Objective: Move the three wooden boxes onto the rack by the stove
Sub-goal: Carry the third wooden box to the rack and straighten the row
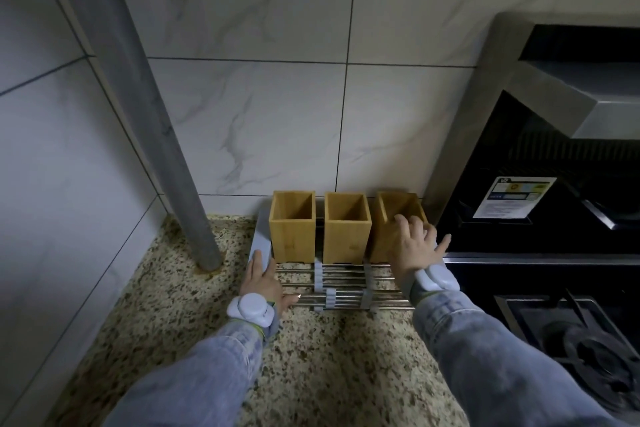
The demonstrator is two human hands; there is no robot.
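Note:
Three open-topped wooden boxes stand in a row at the back of a metal-bar rack (346, 302) against the wall: the left box (292, 227), the middle box (346, 229) and the right box (389, 218). My left hand (263, 279) lies flat on the rack's grey left end piece, fingers resting along it. My right hand (417, 246) rests against the front of the right box and the rack's right end, fingers spread; whether it grips anything I cannot tell.
A grey pipe (194, 218) rises from the speckled stone counter (329, 357) left of the rack. A black stove unit (540, 236) with a gas burner (595, 354) borders the rack on the right. Tiled walls close the back and left.

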